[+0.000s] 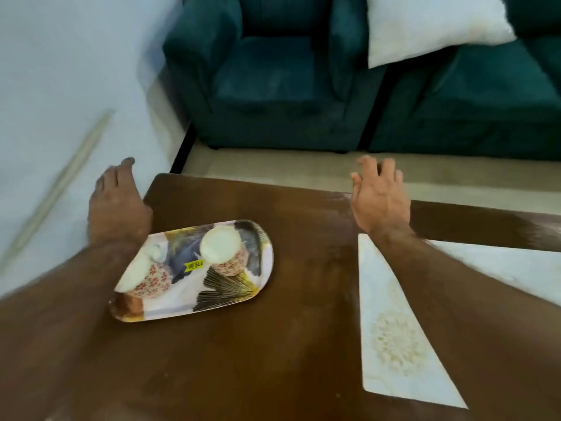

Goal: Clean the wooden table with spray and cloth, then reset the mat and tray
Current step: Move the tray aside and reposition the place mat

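A dark wooden table point(297, 299) fills the lower part of the head view. On its left half lies a patterned oval tray point(230, 287) carrying two floral cups point(223, 253). A white mat point(391, 323) with a pale round pattern lies on the right half, partly under my right forearm. My left hand point(117, 205) hovers past the table's left corner, just beyond the tray, fingers loose and holding nothing. My right hand point(379, 199) is over the table's far edge, above the mat's far corner, fingers spread and empty. No spray bottle or cloth is in view.
Two teal armchairs point(273, 77) stand beyond the table across a strip of pale floor. A white cushion point(431, 25) rests between them. A white wall point(60, 86) with a thin conduit runs along the left.
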